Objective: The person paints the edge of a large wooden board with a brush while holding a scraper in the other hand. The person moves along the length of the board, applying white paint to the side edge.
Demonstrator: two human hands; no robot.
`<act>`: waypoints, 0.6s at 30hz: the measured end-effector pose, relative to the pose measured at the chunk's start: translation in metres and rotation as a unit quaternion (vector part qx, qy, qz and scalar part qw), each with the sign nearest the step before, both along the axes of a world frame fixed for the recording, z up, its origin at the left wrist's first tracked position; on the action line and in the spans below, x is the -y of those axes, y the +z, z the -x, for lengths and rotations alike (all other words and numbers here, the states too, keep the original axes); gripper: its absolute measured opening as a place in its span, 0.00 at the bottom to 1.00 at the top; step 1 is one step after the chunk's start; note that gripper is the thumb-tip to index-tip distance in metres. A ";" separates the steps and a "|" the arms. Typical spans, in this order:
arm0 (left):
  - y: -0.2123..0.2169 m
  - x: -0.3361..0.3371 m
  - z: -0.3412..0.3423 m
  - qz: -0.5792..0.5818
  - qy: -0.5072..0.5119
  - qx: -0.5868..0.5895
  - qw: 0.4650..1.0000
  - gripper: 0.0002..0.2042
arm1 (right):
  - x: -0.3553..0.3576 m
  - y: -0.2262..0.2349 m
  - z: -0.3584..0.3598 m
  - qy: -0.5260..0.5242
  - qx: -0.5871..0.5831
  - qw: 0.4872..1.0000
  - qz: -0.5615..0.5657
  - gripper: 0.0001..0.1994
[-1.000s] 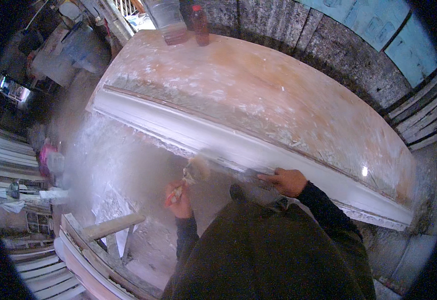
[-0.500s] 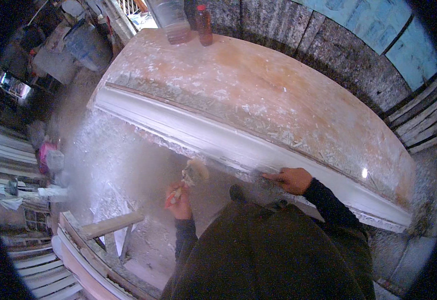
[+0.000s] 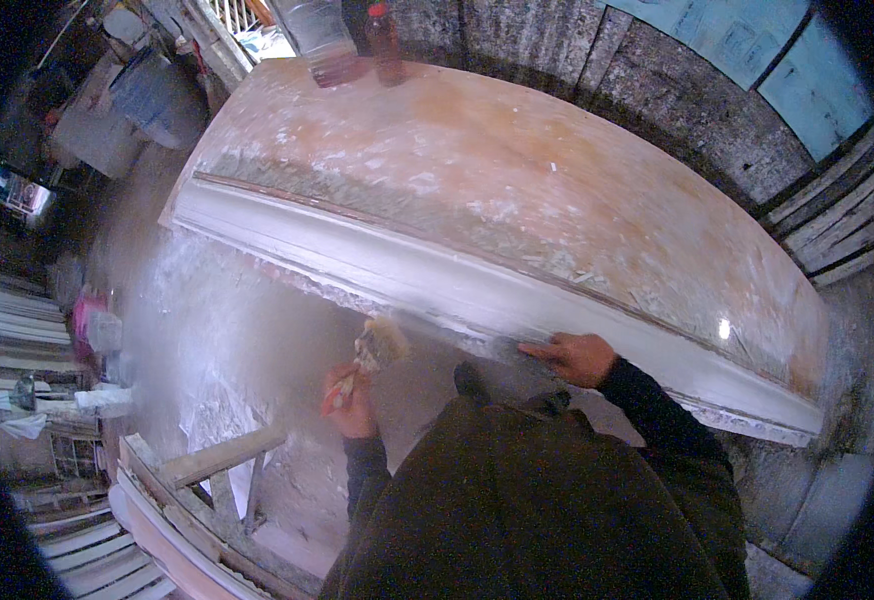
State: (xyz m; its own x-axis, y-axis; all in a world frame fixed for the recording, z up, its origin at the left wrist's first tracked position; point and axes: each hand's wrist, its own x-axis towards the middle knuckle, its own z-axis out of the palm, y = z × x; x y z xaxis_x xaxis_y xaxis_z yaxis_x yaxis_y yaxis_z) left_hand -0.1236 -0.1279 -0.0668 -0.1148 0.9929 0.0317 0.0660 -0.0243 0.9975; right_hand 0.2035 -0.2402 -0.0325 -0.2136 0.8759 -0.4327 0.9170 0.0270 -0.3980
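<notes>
A long white plaster moulding [image 3: 377, 255] lies across the table, running from upper left to lower right. My left hand [image 3: 350, 400], left of my body, is closed around the handle of a brush [image 3: 382, 342] with pale, bushy bristles. The bristles point up near the moulding's ragged front edge. At that edge, right of centre, my right hand [image 3: 579, 360] reaches in with its index finger pointing left. Its fingers are closed over a small grey flat piece [image 3: 507, 349]; its exact kind is too blurred to tell.
Plaster crumbs litter the tabletop [image 3: 517, 130] behind the moulding. A clear plastic container [image 3: 332, 65] and a red-capped bottle [image 3: 385, 45] stand at its far edge. A wooden frame [image 3: 222, 455] is at lower left, a blue barrel [image 3: 157, 95] at upper left. White strips [image 3: 17, 315] are stacked leftward.
The whole view has shifted slightly, so the table and bottle sit a little further left. Both hands keep nearly the same places and holds.
</notes>
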 end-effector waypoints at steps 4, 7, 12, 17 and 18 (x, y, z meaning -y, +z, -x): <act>0.000 0.000 -0.003 -0.020 -0.010 -0.035 0.999 0.05 | -0.036 -0.001 0.020 0.019 0.006 0.999 -0.042 0.24; 0.006 0.001 -0.005 -0.020 -0.001 -0.094 0.995 0.05 | -0.036 0.026 0.017 0.027 0.018 0.999 0.010 0.22; -0.004 0.004 -0.005 -0.037 0.004 -0.036 0.999 0.05 | -0.034 0.005 0.012 0.054 0.018 0.998 -0.039 0.20; -0.004 0.004 -0.010 -0.021 -0.008 -0.080 0.997 0.05 | -0.063 0.021 0.032 0.058 0.035 0.997 -0.040 0.19; -0.009 0.003 -0.006 -0.033 -0.012 -0.110 0.993 0.05 | -0.060 0.025 0.031 0.061 0.041 0.997 -0.021 0.20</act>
State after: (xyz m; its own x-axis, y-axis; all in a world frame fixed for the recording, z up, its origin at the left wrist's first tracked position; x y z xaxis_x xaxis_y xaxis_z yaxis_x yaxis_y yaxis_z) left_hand -0.1177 -0.1304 -0.0762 -0.0737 0.9902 0.1186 0.2814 -0.0934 0.9550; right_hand 0.1728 -0.1798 -0.0072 -0.2851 0.8635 -0.4161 0.9353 0.1557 -0.3178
